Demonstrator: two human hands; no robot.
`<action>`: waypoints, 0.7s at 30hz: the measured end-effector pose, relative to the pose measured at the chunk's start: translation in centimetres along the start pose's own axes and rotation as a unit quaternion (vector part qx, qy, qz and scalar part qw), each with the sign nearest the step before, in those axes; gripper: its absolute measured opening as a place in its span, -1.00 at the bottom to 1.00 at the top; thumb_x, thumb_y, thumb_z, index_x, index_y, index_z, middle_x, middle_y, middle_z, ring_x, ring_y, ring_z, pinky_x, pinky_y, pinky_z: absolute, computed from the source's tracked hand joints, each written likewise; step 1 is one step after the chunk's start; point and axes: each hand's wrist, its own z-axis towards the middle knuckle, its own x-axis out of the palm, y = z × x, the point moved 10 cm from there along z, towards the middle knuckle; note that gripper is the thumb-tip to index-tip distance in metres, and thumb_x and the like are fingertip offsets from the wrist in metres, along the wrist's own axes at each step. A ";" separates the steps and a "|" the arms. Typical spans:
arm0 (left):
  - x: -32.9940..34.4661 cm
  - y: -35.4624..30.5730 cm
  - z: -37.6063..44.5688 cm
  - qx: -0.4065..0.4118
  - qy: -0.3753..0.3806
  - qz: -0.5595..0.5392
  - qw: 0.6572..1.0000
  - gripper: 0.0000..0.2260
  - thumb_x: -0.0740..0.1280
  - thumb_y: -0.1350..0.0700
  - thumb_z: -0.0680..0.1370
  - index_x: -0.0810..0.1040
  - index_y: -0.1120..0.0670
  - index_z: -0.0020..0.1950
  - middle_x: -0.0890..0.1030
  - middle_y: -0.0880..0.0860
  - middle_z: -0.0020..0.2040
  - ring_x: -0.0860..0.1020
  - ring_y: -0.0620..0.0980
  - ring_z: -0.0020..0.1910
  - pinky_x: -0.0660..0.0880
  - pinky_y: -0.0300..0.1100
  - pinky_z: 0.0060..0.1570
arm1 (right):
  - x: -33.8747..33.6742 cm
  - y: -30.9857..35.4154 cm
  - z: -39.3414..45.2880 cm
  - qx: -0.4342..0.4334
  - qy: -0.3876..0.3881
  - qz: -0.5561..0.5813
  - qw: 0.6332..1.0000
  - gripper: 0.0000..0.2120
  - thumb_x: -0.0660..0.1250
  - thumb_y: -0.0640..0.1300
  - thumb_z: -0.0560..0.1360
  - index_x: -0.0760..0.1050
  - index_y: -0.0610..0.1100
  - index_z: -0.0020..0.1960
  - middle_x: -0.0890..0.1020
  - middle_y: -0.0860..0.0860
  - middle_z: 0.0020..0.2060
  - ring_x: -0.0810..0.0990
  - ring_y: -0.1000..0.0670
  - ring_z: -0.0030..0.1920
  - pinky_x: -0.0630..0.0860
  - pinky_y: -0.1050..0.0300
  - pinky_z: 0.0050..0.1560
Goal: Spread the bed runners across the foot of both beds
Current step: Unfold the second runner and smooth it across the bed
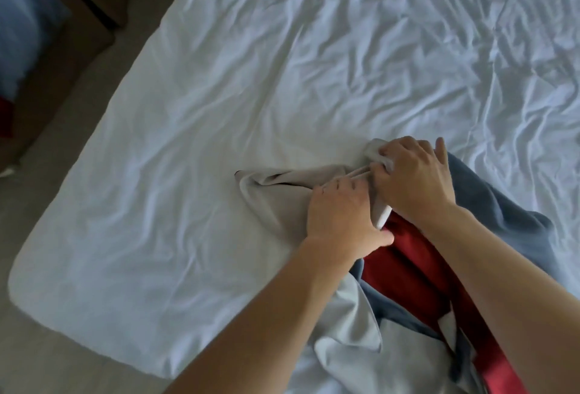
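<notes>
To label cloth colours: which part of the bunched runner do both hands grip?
The pale grey-white end, pinched by left hand and right hand; red and blue parts lie free.

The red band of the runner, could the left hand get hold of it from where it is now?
Probably yes. The left hand grips the bunched pale fabric, and its thumb lies right beside the red band, which shows uncovered between the forearms. It would have to release the fabric first.

Both hands [378, 202] side by side, fingers curled, apparently gripping cloth.
</notes>
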 end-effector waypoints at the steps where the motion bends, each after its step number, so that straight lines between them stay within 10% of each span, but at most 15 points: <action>1: 0.8 -0.5 0.0 0.011 0.008 0.032 0.999 -0.47 0.43 -0.23 0.36 0.48 0.04 0.21 0.60 0.04 0.14 0.54 0.05 0.14 0.39 -0.07 0.13 | -0.1 -0.6 0.1 0.001 -0.004 0.012 1.000 -0.71 0.22 -0.02 0.59 0.59 -0.12 0.19 0.62 -0.09 0.18 0.50 -0.17 0.26 0.03 -0.26 0.53; 4: -0.2 1.3 0.6 0.005 -0.041 0.053 0.998 -0.81 0.39 0.04 0.47 0.53 0.01 0.06 0.64 0.02 -0.01 0.61 0.04 -0.01 0.33 -0.13 -0.11 | 0.2 -1.5 0.3 -0.010 0.008 0.028 1.000 -0.68 0.16 0.01 0.61 0.61 -0.12 0.13 0.65 -0.09 0.14 0.53 -0.19 0.22 0.11 -0.31 0.49; 11: -7.0 13.5 1.1 -0.195 -0.144 -0.061 0.968 -0.92 0.32 0.04 0.55 0.54 0.03 -0.06 0.61 0.02 -0.12 0.60 0.16 -0.15 0.41 -0.10 -0.26 | 1.8 0.2 1.0 -0.051 0.052 0.108 0.992 -0.41 0.21 0.21 0.51 0.35 -0.02 0.47 0.55 -0.04 0.30 0.45 -0.13 0.34 0.14 -0.21 0.50; 16: -6.4 11.1 0.6 -0.132 -0.145 -0.060 0.979 -0.72 0.37 0.02 0.51 0.49 0.03 0.19 0.55 0.01 0.07 0.52 0.04 -0.04 0.47 -0.04 -0.10 | 0.3 1.5 2.3 -0.087 -0.026 0.113 0.989 -0.75 0.33 -0.15 0.47 0.56 -0.15 0.14 0.65 -0.07 -0.23 0.58 -0.17 -0.11 0.31 -0.18 0.37; 21: -5.8 7.5 2.1 -0.092 -0.143 -0.073 0.983 -0.65 0.39 -0.07 0.47 0.48 0.02 0.20 0.60 0.00 0.02 0.56 0.07 -0.04 0.46 -0.01 -0.02 | -1.4 4.1 2.9 -0.147 -0.092 0.172 0.970 -0.85 0.35 -0.27 0.45 0.64 -0.16 -0.03 0.63 -0.09 -0.34 0.50 -0.14 -0.24 0.38 0.04 0.13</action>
